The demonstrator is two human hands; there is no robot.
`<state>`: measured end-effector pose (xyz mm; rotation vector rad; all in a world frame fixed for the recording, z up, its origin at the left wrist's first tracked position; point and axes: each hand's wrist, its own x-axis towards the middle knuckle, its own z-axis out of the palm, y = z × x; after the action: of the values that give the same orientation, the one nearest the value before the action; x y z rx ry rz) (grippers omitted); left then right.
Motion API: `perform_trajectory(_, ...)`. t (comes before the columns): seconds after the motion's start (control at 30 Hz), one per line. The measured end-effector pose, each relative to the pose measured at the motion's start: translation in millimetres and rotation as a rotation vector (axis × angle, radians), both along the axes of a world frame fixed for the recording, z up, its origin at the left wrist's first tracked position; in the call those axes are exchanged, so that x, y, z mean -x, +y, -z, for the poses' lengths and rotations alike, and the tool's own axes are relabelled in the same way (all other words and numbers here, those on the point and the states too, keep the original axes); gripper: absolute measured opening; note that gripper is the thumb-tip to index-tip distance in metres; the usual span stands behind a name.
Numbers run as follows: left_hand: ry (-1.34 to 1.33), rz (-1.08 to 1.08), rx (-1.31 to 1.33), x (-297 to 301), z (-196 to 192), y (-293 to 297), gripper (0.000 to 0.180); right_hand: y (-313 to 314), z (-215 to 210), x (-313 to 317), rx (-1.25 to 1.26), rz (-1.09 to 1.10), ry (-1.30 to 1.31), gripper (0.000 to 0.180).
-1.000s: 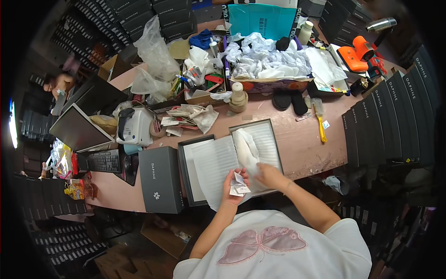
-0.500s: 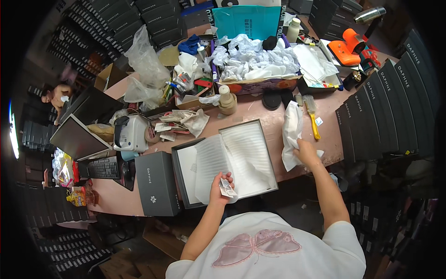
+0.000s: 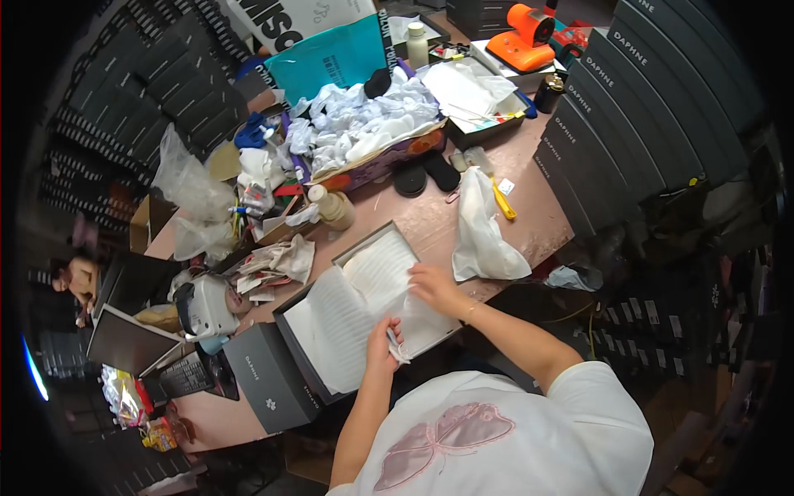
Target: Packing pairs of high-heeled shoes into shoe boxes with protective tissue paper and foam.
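Note:
An open dark box (image 3: 291, 341) lined with white tissue paper (image 3: 356, 306) lies on the brown table in front of me. My left hand (image 3: 382, 345) rests on the paper at the box's near edge, shut on a small crumpled white packet (image 3: 398, 347). My right hand (image 3: 433, 286) lies flat on the tissue paper in the right part of the box, fingers spread. A white cloth bag (image 3: 485, 231) lies on the table to the right of the box, apart from both hands.
The box's grey lid (image 3: 260, 387) sits at the left. A carton heaped with white bags (image 3: 364, 132), a small bottle (image 3: 331, 207), a yellow knife (image 3: 504, 202), an orange tape dispenser (image 3: 523, 41) and stacked dark boxes (image 3: 637, 107) surround the table (image 3: 430, 223). Another person (image 3: 74, 277) sits far left.
My right hand has let go of the white cloth bag on the table and come back onto the tissue paper in the box. The left hand has kept the small packet.

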<state>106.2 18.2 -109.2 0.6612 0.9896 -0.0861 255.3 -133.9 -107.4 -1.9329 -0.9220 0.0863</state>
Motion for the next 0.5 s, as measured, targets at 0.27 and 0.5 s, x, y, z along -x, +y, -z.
perform_trajectory(0.27,0.071,0.186,-1.149,-44,16,-26,0.055,-75,-14,-1,-1.015,0.357,1.27,0.021)
perform_trajectory(0.5,-0.075,0.398,-1.346,39,-36,-20,0.062,-127,-28,48,-0.224,0.079,1.673,0.026)
